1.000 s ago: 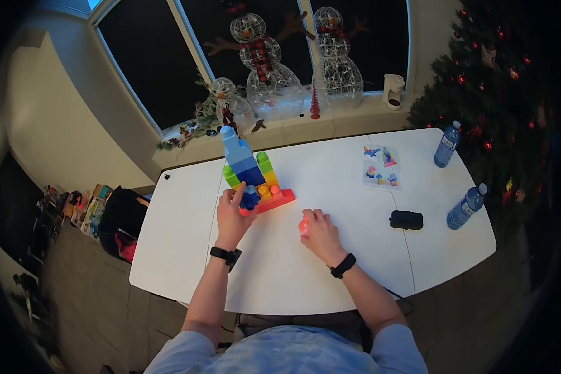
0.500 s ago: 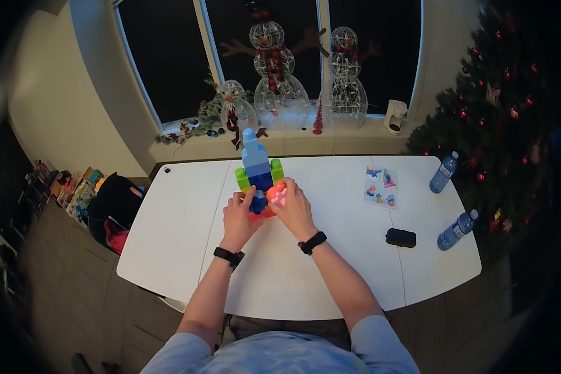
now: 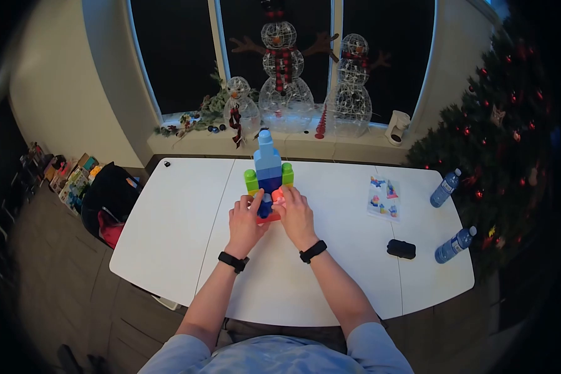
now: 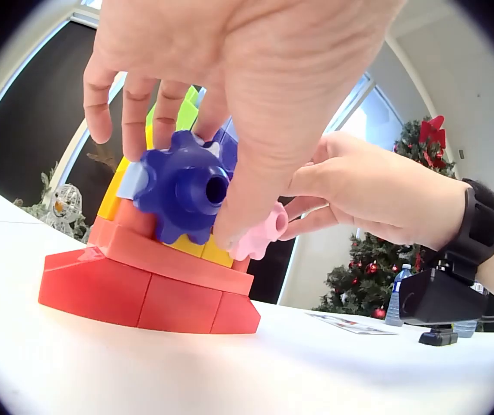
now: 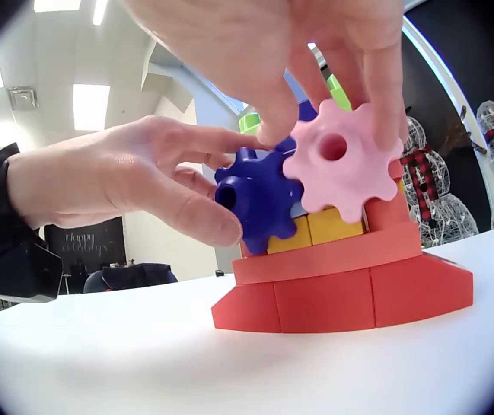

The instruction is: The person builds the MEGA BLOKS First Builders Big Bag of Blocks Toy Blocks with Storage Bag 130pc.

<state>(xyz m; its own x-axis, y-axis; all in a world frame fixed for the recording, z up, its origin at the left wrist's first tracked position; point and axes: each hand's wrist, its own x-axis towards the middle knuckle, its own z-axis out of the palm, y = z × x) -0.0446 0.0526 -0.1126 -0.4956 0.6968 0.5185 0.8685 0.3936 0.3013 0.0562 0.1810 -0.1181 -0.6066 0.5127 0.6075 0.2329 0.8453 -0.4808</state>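
Note:
A toy block structure (image 3: 267,163) stands upright on the table, light blue at its top, green at both sides, with a red base (image 5: 342,292). At its front, my left hand (image 3: 246,223) holds a dark blue toy gear (image 4: 182,186) between thumb and fingers. The right hand (image 3: 297,219) pinches a pink toy gear (image 5: 342,160) from above, beside the blue one. In the right wrist view the two gears' teeth overlap. Yellow blocks (image 5: 325,226) show below the gears. The hands hide part of the structure's middle.
On the white table (image 3: 168,230), a sheet with pictures of block builds (image 3: 383,198) lies to the right. Nearby are a black case (image 3: 401,249) and two water bottles (image 3: 445,188). Wire snowmen (image 3: 285,81) stand on the sill behind, with a decorated tree (image 3: 480,143) at the right.
My right hand has lifted the pink gear from the table and brought it left to the structure's front, beside the blue gear. The left hand stays at the blue gear. The head view has shifted.

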